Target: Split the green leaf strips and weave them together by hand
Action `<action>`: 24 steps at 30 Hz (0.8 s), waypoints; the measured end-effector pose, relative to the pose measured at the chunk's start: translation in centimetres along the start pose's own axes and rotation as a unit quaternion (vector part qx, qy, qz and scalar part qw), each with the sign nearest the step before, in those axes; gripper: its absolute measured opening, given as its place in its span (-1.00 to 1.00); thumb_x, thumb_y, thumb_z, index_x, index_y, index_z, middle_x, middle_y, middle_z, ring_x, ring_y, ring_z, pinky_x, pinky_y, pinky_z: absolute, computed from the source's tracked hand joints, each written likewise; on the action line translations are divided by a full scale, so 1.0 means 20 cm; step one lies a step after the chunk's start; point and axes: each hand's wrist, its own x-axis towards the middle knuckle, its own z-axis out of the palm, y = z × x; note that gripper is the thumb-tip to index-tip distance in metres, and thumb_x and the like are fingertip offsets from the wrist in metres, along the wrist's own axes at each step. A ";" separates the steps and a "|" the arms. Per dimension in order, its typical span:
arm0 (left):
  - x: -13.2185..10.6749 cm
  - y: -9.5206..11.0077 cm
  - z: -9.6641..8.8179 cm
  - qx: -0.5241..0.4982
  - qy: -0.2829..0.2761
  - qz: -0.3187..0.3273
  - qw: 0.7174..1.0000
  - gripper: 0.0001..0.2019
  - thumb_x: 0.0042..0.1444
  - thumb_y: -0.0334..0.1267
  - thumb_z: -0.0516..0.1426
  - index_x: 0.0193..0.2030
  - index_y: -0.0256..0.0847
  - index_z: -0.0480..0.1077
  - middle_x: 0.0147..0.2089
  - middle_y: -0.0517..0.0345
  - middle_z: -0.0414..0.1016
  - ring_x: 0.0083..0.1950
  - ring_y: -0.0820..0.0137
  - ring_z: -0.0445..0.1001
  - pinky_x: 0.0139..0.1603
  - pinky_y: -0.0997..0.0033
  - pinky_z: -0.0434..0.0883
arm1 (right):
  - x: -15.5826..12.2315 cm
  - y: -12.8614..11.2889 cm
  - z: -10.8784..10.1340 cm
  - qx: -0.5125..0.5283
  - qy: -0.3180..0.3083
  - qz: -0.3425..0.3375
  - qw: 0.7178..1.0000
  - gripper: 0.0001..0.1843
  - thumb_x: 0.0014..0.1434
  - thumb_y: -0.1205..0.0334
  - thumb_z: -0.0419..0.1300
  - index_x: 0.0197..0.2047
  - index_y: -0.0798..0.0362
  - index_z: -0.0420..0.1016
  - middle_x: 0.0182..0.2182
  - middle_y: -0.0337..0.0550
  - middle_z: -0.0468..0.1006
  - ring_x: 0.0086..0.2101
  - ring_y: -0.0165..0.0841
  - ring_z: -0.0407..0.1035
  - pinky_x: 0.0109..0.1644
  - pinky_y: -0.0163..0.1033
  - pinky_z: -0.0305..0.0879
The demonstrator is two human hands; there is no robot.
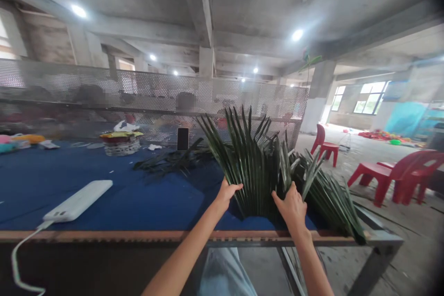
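A dark green, fan-shaped palm leaf (pixel 248 171) stands upright at the near edge of the blue table, its pleated blades spread upward. My left hand (pixel 227 194) grips its left edge, with the thumb across the front. On the other side, my right hand (pixel 291 206) is closed at the leaf's right part, where more blades bunch together; its fingertips are partly hidden among them. More pleated leaves (pixel 335 199) lie in a pile to the right, reaching over the table's front edge. Behind the upright leaf, loose thin dark leaf strips (pixel 169 162) lie on the table.
A white power bank (pixel 81 201) with a cable lies at the left front. Farther back are a phone (pixel 182 139) standing upright and a round basket (pixel 122 144) holding yellow material. A perforated metal screen (pixel 152 88) lines the back. Red chairs (pixel 391 175) stand to the right.
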 end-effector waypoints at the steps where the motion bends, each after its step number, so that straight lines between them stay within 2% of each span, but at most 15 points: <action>1: 0.00 0.00 0.00 0.006 -0.002 0.012 1.000 -0.49 -0.36 -0.57 0.30 -0.16 -0.26 0.38 -0.28 0.11 0.54 -0.22 0.24 0.51 -0.08 0.23 0.40 | 0.00 0.01 0.01 0.005 0.006 0.003 1.000 -0.15 0.17 0.01 0.00 0.33 0.47 -0.11 0.09 0.43 0.34 0.10 0.04 0.25 0.03 0.07 0.20; 4: 0.01 0.01 0.02 0.022 -0.038 0.023 0.999 -0.53 -0.30 -0.53 0.29 -0.15 -0.27 0.38 -0.25 0.07 0.54 -0.19 0.26 0.50 -0.05 0.25 0.39 | -0.01 0.04 0.04 -0.002 0.037 -0.003 0.999 -0.12 0.18 -0.01 0.00 0.33 0.50 -0.15 0.07 0.42 0.35 0.09 0.06 0.23 0.10 0.17 0.12; 6: 0.01 0.02 0.03 0.031 -0.067 0.028 0.997 -0.58 -0.27 -0.50 0.29 -0.17 -0.28 0.39 -0.23 0.05 0.55 -0.18 0.26 0.50 -0.03 0.25 0.38 | -0.02 0.04 0.05 -0.027 0.069 -0.022 0.997 -0.14 0.18 -0.02 0.01 0.34 0.43 -0.10 0.10 0.40 0.32 0.13 0.08 0.18 0.17 0.29 -0.06; 9: 0.01 0.05 0.05 0.056 -0.084 0.052 0.994 -0.59 -0.27 -0.50 0.28 -0.19 -0.27 0.40 -0.22 0.07 0.54 -0.16 0.27 0.49 -0.02 0.26 0.38 | -0.03 0.03 0.05 -0.074 0.113 -0.064 0.989 -0.22 0.19 -0.02 0.02 0.32 0.34 0.03 0.19 0.37 0.21 0.24 0.11 -0.05 0.21 0.40 -0.35; 12: 0.02 0.08 0.07 0.103 -0.106 0.086 0.985 -0.60 -0.28 -0.50 0.28 -0.19 -0.27 0.41 -0.24 0.11 0.54 -0.18 0.27 0.48 -0.02 0.25 0.38 | -0.03 0.02 0.04 -0.086 0.138 -0.120 0.979 -0.36 0.21 0.07 0.01 0.26 0.29 0.17 0.20 0.29 0.22 0.29 0.07 -0.18 0.23 0.38 -0.44; 14: 0.03 0.10 0.07 0.131 -0.123 0.107 0.978 -0.60 -0.30 -0.50 0.29 -0.21 -0.26 0.43 -0.26 0.12 0.54 -0.19 0.27 0.48 -0.03 0.25 0.39 | -0.02 0.01 0.03 -0.053 0.141 -0.164 0.975 -0.48 0.22 0.15 -0.01 0.19 0.24 0.27 0.15 0.21 0.31 0.28 0.02 -0.13 0.27 0.30 -0.37; 16: 0.04 0.12 0.07 0.138 -0.135 0.109 0.975 -0.61 -0.32 -0.51 0.29 -0.24 -0.26 0.44 -0.28 0.14 0.55 -0.20 0.27 0.48 -0.04 0.25 0.40 | 0.01 -0.02 0.01 0.010 0.121 -0.206 0.971 -0.57 0.24 0.19 -0.05 0.10 0.17 0.37 0.08 0.12 0.39 0.24 -0.05 0.02 0.29 0.15 -0.17; 19: 0.06 0.14 0.07 0.109 -0.147 0.081 0.980 -0.62 -0.32 -0.49 0.30 -0.25 -0.28 0.44 -0.30 0.12 0.55 -0.23 0.27 0.49 -0.05 0.23 0.40 | 0.07 -0.11 -0.01 0.121 0.023 -0.242 0.962 -0.59 0.26 0.19 -0.09 0.07 0.11 0.38 -0.02 0.05 0.47 0.09 -0.15 0.26 0.17 -0.05 0.13; 21: 0.08 0.15 0.06 0.090 -0.157 0.064 0.981 -0.61 -0.32 -0.49 0.30 -0.24 -0.30 0.45 -0.27 0.08 0.56 -0.21 0.26 0.50 -0.02 0.21 0.39 | 0.12 -0.20 0.01 0.173 -0.043 -0.221 0.959 -0.54 0.26 0.15 -0.09 0.16 0.14 0.29 0.02 0.09 0.46 0.06 -0.15 0.31 0.12 -0.07 0.20; 24: 0.10 0.16 0.04 0.072 -0.171 0.045 0.982 -0.58 -0.35 -0.51 0.31 -0.21 -0.31 0.48 -0.23 0.06 0.58 -0.16 0.26 0.51 0.04 0.23 0.37 | 0.20 -0.32 0.06 0.215 -0.054 -0.138 0.965 -0.33 0.25 0.03 -0.06 0.30 0.28 0.05 0.16 0.26 0.30 0.14 -0.06 0.24 0.13 -0.03 0.16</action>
